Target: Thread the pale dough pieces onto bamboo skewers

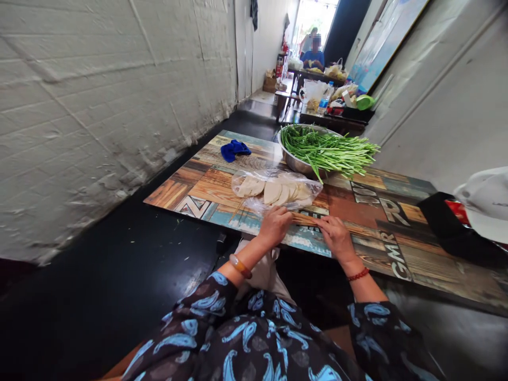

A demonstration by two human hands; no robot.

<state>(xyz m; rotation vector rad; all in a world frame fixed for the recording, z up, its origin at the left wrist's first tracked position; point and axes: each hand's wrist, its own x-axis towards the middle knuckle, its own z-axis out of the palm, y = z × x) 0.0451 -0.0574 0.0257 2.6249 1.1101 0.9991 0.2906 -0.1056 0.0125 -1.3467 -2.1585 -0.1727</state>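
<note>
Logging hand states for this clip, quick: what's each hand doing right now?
Left hand: closed, fingers curled on the thin sticks.
Right hand: thumb and fingers closed on the same sticks.

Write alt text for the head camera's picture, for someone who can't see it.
Left hand and right hand hold thin sticks over the near edge of a wood-patterned table. Just beyond are pale, flat slices in clear plastic, a metal bowl heaped with long green stalks, and a blue cloth.
</note>
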